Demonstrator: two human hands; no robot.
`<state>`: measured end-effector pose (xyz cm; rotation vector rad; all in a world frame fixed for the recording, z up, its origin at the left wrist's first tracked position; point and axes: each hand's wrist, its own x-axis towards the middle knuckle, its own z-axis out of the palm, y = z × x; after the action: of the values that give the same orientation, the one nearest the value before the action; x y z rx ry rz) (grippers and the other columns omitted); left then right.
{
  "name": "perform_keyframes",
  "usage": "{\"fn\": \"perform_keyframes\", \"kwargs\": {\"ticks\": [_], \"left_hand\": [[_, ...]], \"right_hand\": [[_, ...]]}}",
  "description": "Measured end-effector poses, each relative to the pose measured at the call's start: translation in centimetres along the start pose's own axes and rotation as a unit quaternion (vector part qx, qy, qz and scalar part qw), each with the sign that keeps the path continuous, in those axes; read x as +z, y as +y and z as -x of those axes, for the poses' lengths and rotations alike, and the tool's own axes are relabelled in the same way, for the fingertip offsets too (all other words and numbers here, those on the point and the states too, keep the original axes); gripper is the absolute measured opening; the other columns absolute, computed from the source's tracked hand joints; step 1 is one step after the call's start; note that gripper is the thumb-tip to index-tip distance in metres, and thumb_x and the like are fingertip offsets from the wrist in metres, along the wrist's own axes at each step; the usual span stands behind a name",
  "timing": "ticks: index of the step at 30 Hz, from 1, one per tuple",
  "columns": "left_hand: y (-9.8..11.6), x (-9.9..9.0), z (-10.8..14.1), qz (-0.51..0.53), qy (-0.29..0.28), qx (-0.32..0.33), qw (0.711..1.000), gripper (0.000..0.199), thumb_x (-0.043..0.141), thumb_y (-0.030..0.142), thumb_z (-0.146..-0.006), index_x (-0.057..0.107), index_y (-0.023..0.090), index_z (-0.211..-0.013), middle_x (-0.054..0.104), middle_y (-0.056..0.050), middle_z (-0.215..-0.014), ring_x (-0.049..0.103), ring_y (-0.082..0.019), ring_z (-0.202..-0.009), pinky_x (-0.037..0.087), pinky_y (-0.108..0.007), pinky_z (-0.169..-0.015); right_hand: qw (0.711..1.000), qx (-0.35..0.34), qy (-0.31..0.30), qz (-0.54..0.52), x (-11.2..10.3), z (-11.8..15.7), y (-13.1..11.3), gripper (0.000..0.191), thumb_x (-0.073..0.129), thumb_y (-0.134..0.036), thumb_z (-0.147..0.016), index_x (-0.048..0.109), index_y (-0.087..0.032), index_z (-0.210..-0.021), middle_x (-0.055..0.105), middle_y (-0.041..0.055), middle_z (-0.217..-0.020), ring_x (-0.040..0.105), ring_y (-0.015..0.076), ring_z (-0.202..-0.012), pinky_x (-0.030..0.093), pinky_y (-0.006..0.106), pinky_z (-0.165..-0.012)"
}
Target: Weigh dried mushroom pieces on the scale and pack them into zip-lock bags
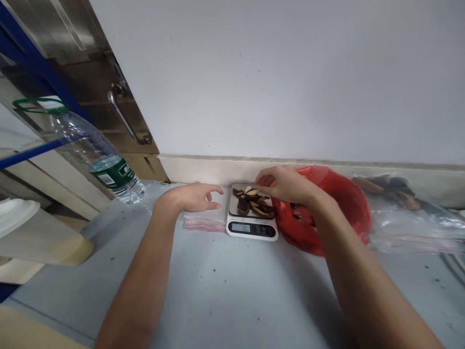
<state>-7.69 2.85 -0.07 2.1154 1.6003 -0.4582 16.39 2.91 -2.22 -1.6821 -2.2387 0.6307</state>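
A white digital kitchen scale (252,234) stands near the wall, its display lit. Dark brown dried slices (252,201) with a few pale pieces lie on its plate. My left hand (192,197) hovers left of the scale with thumb and fingers apart, holding nothing. Below it is a stack of clear zip bags (203,223) with pink-red seals. My right hand (281,184) reaches over the plate's back right corner, fingers curved and apart, close to the slices. Whether its fingertips touch a slice is unclear. Under my right forearm sits an open red plastic bag (348,208) with dark pieces inside.
Filled clear zip bags (407,208) holding brown pieces lie at the right. A large water bottle (114,174) stands at the left, near a whitish container (47,237). The white wall (276,87) bounds the back of the grey table (225,300), which has small dark crumbs.
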Motion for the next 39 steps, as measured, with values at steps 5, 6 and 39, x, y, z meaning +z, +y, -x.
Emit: {"fn": "perform_keyframes", "kwargs": {"ticks": [5, 6, 39], "left_hand": [[-0.3, -0.1, -0.1, -0.027, -0.041, -0.023, 0.999, 0.068, 0.067, 0.047, -0.08, 0.054, 0.028, -0.144, 0.068, -0.008, -0.134, 0.069, -0.026, -0.107, 0.051, -0.031, -0.09], [-0.3, -0.1, -0.1, -0.027, -0.044, -0.024, 0.998, 0.068, 0.067, 0.048, -0.08, 0.054, 0.028, -0.143, 0.068, -0.008, -0.134, 0.069, -0.026, -0.106, 0.051, -0.031, -0.089], [-1.0, 0.8, -1.5, -0.039, -0.05, -0.019, 0.998, 0.055, 0.071, 0.033, -0.07, 0.063, 0.028, -0.124, 0.068, -0.005, -0.128, 0.07, -0.022, -0.097, 0.051, -0.025, -0.074]], "right_hand": [[0.998, 0.017, -0.031, 0.048, 0.1, -0.1, 0.3, 0.034, 0.067, -0.019, -0.083, 0.073, -0.022, -0.116, 0.079, 0.0075, -0.107, 0.073, 0.0225, -0.093, 0.054, 0.027, -0.076], [0.998, 0.007, -0.029, 0.053, 0.4, -0.3, 0.4, 0.036, 0.068, -0.019, -0.082, 0.073, -0.021, -0.117, 0.079, 0.0083, -0.109, 0.073, 0.0232, -0.095, 0.054, 0.028, -0.078], [0.992, -0.047, -0.014, -0.118, -0.1, -0.2, 2.1, 0.011, 0.066, -0.015, -0.078, 0.068, -0.02, -0.088, 0.079, 0.0038, -0.088, 0.074, 0.0198, -0.085, 0.057, 0.028, -0.074]]}}
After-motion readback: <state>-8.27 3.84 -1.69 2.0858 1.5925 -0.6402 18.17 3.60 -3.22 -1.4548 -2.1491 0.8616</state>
